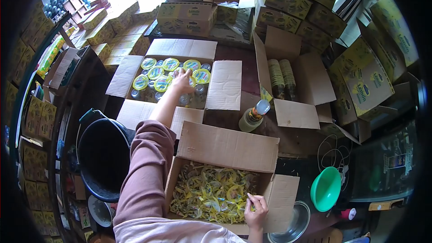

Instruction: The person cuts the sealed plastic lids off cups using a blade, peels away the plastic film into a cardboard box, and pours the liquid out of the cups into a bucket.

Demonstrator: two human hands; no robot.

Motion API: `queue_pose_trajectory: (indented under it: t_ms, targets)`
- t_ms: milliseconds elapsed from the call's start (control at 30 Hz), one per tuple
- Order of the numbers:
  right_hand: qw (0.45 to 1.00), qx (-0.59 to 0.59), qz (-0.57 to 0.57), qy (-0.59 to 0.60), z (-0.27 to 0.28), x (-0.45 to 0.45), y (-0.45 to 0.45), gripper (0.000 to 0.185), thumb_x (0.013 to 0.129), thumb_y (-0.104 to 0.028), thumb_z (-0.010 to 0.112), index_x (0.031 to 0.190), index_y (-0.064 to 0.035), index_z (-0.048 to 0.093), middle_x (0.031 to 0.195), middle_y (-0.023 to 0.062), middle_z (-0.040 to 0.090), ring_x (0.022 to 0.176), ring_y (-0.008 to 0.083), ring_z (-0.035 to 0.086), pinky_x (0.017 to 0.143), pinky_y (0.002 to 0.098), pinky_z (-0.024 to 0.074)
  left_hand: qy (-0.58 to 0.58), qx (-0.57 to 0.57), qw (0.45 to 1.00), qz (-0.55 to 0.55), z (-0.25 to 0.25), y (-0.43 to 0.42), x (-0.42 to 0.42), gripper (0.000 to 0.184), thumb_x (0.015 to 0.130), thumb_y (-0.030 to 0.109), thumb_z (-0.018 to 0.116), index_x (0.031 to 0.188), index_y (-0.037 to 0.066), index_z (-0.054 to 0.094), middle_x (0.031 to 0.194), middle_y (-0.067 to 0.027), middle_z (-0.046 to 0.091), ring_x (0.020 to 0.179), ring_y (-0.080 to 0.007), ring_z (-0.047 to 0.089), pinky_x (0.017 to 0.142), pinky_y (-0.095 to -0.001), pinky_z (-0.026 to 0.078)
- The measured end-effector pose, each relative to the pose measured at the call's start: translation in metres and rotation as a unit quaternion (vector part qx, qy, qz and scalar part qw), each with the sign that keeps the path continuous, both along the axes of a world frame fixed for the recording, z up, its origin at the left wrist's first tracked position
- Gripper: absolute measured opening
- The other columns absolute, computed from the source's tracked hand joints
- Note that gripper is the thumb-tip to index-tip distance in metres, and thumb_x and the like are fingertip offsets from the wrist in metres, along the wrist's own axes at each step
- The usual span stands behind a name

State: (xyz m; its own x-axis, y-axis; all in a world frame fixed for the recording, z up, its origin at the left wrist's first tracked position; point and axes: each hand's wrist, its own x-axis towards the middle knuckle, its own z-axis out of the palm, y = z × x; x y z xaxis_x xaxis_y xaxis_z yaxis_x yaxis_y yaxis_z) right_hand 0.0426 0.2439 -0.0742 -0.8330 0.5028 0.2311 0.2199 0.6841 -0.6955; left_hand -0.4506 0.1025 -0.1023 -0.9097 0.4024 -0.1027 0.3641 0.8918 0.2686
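Note:
My left hand (182,81) reaches into an open carton (223,83) of bottles and round yellow-rimmed lids or labels (171,64). Its fingers are spread over one of these round pieces. My right hand (256,209) is over the right side of a nearer carton (229,146) filled with loose yellow strips (211,191). The thumb and fingers there are pinched together; what they hold, if anything, is too small to make out. Between the cartons and to the right stands a bottle (252,118) with a pale cap.
An open carton (297,113) at the right holds stacked cups (282,76). A black bucket (103,157) stands at the left. A green bowl (326,189) and a clear bowl (294,222) lie at the lower right. Stacked boxes (285,2) rise behind.

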Motion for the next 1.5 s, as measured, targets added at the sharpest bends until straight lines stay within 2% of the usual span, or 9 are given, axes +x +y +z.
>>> queue_pose_trajectory:
  t_ms: [400,533,667,733,833,1000,1100,1267,1500]
  targets:
    - [0.997,-0.015,0.012,0.077,0.020,0.014,-0.008,0.026,0.069,0.007,0.063,0.092,-0.0043,0.064,0.077,0.0105,0.056,0.066,0.0223,0.057,0.058,0.0308,0.0470,0.063,0.340,0.938,-0.022,0.158,-0.083,0.044,0.064,0.061,0.027,0.076,0.113,0.006,0.044,0.109,-0.0158,0.052,0.099,-0.0240,0.053,0.086,-0.0307,0.043]
    - [0.968,-0.205,-0.034,0.143,0.020,0.023,-0.023,0.019,0.072,0.005,0.064,0.090,0.0009,0.061,0.074,0.0044,0.055,0.064,0.0114,0.054,0.058,0.0238,0.0449,0.047,0.738,0.671,0.059,0.178,-0.127,0.158,0.056,0.073,0.015,0.067,0.120,0.004,0.040,0.110,-0.0130,0.052,0.103,-0.0216,0.052,0.088,-0.0309,0.042]
    - [0.883,-0.450,-0.008,0.136,0.040,0.012,-0.049,0.033,0.075,0.003,0.064,0.106,-0.0021,0.057,0.086,-0.0019,0.058,0.072,0.0055,0.053,0.066,0.0198,0.0445,-0.007,0.909,0.393,0.142,0.136,-0.176,0.245,0.041,0.079,0.020,0.059,0.114,0.003,0.047,0.106,-0.0093,0.054,0.105,-0.0225,0.050,0.090,-0.0374,0.041]
    - [0.841,-0.508,0.052,0.181,0.058,0.005,-0.063,0.034,0.075,0.005,0.063,0.108,-0.0021,0.056,0.088,-0.0001,0.058,0.072,0.0046,0.053,0.067,0.0186,0.0462,0.013,0.920,0.366,0.141,0.122,-0.202,0.281,0.031,0.078,0.020,0.061,0.104,0.005,0.052,0.102,-0.0094,0.055,0.101,-0.0238,0.052,0.089,-0.0414,0.041]
    - [0.807,-0.553,0.075,0.195,0.077,0.002,-0.083,0.031,0.076,0.006,0.062,0.105,-0.0029,0.057,0.085,0.0008,0.060,0.070,0.0058,0.055,0.065,0.0186,0.0476,0.184,0.873,0.384,0.237,0.116,-0.241,0.310,0.068,0.067,0.004,0.071,0.121,0.011,0.029,0.116,-0.0114,0.043,0.109,-0.0260,0.045,0.093,-0.0476,0.039]
    - [0.732,-0.649,0.101,0.178,0.081,-0.002,-0.123,0.024,0.077,0.005,0.061,0.099,-0.0047,0.058,0.084,0.0012,0.062,0.071,0.0074,0.058,0.064,0.0188,0.0493,0.472,0.398,0.781,0.096,0.144,-0.298,0.345,0.093,0.049,0.005,0.076,0.123,0.011,0.020,0.124,-0.0154,0.031,0.118,-0.0277,0.032,0.103,-0.0436,0.023]
    - [0.699,-0.694,0.107,0.136,0.077,-0.011,-0.156,0.023,0.078,0.004,0.059,0.099,-0.0051,0.058,0.086,0.0024,0.062,0.075,0.0080,0.060,0.064,0.0189,0.0498,0.421,0.466,0.778,0.033,0.138,-0.315,0.352,0.098,0.052,0.000,0.077,0.127,0.013,0.016,0.127,-0.0183,0.035,0.120,-0.0286,0.033,0.102,-0.0442,0.026]
    - [0.685,-0.713,0.109,0.105,0.076,-0.027,-0.220,0.024,0.078,0.004,0.060,0.100,-0.0057,0.057,0.089,0.0024,0.062,0.077,0.0067,0.060,0.060,0.0142,0.0489,0.114,0.820,0.549,0.114,0.093,-0.332,0.350,0.084,0.065,-0.006,0.070,0.129,0.007,0.017,0.131,-0.0205,0.035,0.119,-0.0266,0.040,0.101,-0.0366,0.033]
    - [0.718,-0.683,0.067,0.113,0.063,-0.043,-0.274,0.025,0.076,-0.001,0.065,0.099,-0.0099,0.057,0.087,-0.0025,0.059,0.072,0.0027,0.057,0.057,0.0133,0.0414,-0.125,0.796,0.589,0.065,0.090,-0.349,0.329,0.061,0.085,0.027,0.059,0.130,0.002,0.025,0.115,-0.0203,0.053,0.098,-0.0265,0.058,0.084,-0.0350,0.047]
